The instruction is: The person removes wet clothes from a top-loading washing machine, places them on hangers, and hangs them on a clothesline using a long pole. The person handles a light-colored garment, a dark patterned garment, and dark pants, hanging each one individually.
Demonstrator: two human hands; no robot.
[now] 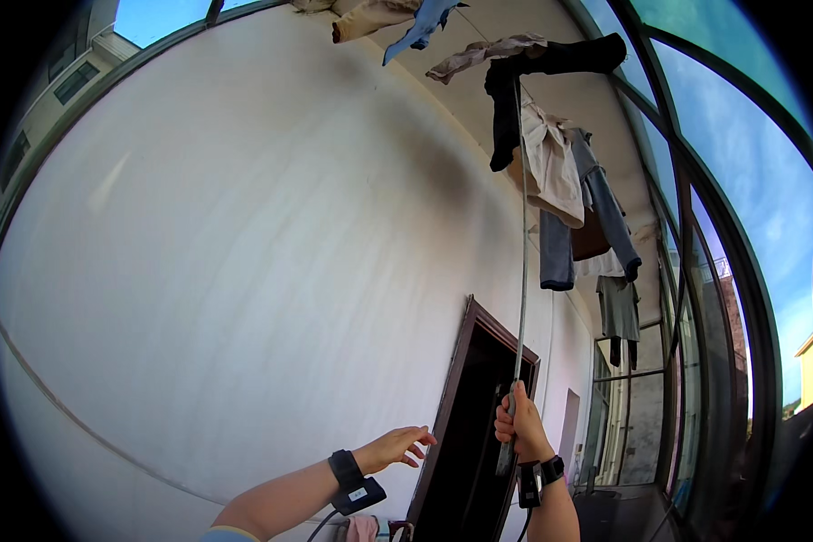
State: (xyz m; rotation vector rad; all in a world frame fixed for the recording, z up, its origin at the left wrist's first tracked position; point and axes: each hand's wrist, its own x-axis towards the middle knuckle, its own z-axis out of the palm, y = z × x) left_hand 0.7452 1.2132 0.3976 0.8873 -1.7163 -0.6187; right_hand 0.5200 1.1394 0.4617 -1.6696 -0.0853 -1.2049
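Observation:
My right hand (525, 427) grips the lower part of a long, thin pole (524, 271), which stands nearly upright. The pole's top reaches a black garment (505, 115) hanging high overhead; whether it hooks onto it cannot be told. To the left, my left hand (398, 448) is held out in the air, fingers apart and bent, with nothing in it. Just behind the pole hang a cream garment (549, 162) and a grey-blue long-sleeved top (606, 203). A pale patterned garment (484, 55) lies against the black one. Both wrists wear black strapped devices with cables.
A dark doorway with a brown frame (471, 318) opens in the white wall (244, 271). Large framed windows (732, 142) curve along the right. Farther back hangs a green-grey shirt (618, 308). Above are a blue garment (427, 27) and a beige one (372, 19). Pink cloth (362, 528) shows below.

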